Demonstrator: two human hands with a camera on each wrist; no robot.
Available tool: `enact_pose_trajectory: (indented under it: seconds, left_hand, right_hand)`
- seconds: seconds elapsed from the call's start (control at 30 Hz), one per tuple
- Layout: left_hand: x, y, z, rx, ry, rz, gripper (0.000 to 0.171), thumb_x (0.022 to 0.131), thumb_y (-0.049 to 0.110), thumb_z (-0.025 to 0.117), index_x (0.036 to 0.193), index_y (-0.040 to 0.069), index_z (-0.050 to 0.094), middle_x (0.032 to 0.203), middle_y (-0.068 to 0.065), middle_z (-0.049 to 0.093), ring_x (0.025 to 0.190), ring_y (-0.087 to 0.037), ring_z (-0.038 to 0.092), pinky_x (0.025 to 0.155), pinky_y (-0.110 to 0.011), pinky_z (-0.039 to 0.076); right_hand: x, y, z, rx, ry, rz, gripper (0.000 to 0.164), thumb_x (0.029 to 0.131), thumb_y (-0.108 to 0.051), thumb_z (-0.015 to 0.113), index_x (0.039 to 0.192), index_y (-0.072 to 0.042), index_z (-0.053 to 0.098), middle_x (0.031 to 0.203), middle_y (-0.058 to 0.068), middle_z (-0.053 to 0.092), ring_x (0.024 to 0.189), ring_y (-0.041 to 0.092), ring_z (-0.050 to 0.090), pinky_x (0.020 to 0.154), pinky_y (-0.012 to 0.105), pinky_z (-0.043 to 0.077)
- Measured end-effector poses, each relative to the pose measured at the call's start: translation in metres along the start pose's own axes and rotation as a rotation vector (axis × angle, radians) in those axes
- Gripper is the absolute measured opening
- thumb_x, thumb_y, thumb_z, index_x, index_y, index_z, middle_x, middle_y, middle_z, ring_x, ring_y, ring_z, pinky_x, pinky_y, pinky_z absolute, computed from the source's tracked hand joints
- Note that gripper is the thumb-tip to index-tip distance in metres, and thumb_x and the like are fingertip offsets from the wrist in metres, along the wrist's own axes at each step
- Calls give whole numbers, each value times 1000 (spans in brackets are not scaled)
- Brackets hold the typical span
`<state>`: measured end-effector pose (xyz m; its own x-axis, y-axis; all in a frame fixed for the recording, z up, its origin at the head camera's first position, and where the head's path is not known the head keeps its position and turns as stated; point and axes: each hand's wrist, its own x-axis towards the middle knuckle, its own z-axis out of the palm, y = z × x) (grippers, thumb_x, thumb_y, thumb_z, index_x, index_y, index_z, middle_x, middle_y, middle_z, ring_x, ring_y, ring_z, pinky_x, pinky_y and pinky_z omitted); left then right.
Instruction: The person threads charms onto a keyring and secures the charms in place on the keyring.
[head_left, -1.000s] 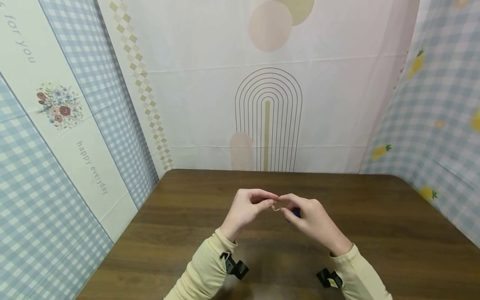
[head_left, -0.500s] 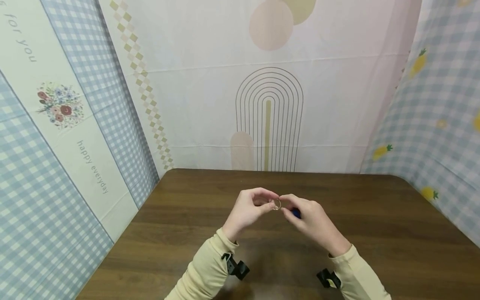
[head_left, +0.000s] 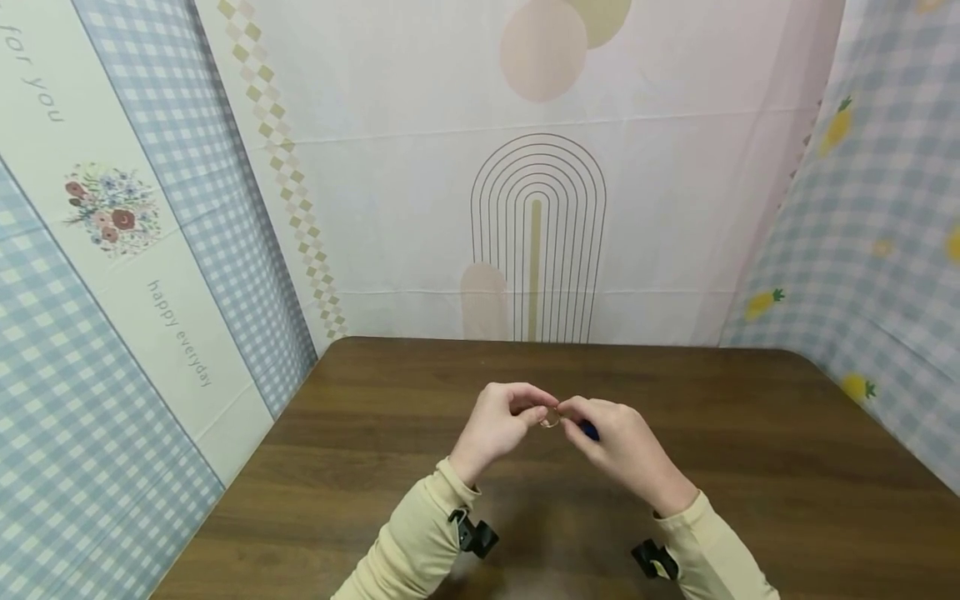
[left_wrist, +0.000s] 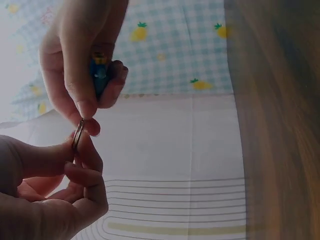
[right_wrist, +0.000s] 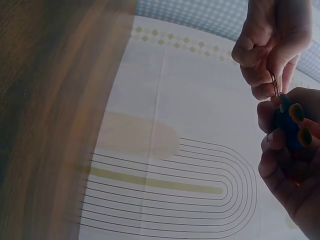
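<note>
My left hand point(head_left: 495, 427) pinches a thin metal key ring point(left_wrist: 78, 135) between thumb and fingertips, above the table. Facing it, my right hand point(head_left: 622, 437) has its thumb and index fingertips right at the ring's other side. Tucked in the right hand's fingers is a small blue figure point(right_wrist: 286, 125) with orange-yellow round parts, mostly hidden by the fingers. In the head view, only a dark blue patch of the figure point(head_left: 589, 430) shows, and the ring point(head_left: 551, 422) spans the narrow gap between both hands' fingertips.
Below the hands spreads a brown wood-grain table point(head_left: 390, 400). A pale printed cloth point(head_left: 390, 225) hangs behind its far edge, with blue checked cloths point(head_left: 885, 217) at the sides. Black wrist cameras point(head_left: 476, 535) sit on both pale yellow sleeves.
Both hands have sunk slightly and remain close together. The ring has turned and shows more as a loop than one second ago. The blue figure stays in the right hand.
</note>
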<state>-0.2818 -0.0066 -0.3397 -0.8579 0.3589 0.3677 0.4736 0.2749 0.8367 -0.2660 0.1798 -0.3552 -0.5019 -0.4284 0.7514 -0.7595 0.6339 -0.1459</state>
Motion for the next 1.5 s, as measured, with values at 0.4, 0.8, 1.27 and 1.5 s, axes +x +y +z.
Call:
enact_pose_trajectory:
  seconds: [0.4,0.8,1.27,1.5]
  left_hand:
    - [-8,1,-4,-196,-92,-88,20,88,3,67,108,-2,64,91,-14,63,75,-6,62,71,-24,53]
    - [-9,-1,-1,-118,-43,-115,14,88,2,67,101,1,72,99,-17,74,87,-28,71,67,-19,50]
    - [-6,-3,0,-169,-45,-103,19,86,2,69,105,-1,70,90,-16,68,76,-11,65,69,-20,51]
    - [-4,-5,1,-128,23,-97,14,88,3,68,100,0,73,97,-17,74,80,-12,68,68,-21,50]
  right_hand:
    - [-1,-10,1,10,3,64,21,78,4,74,95,-8,69,77,-4,72,65,-2,57,58,22,50]
    - [-5,-10,2,-5,-45,85,18,78,4,72,89,-9,71,76,-5,70,63,-5,54,57,19,49]
    - [-5,-3,3,25,-24,77,22,77,6,72,92,-10,69,70,-8,68,60,-8,52,56,12,44]
    - [-4,0,2,40,-42,75,21,79,5,71,94,-10,69,70,-9,69,60,-9,51,55,15,46]
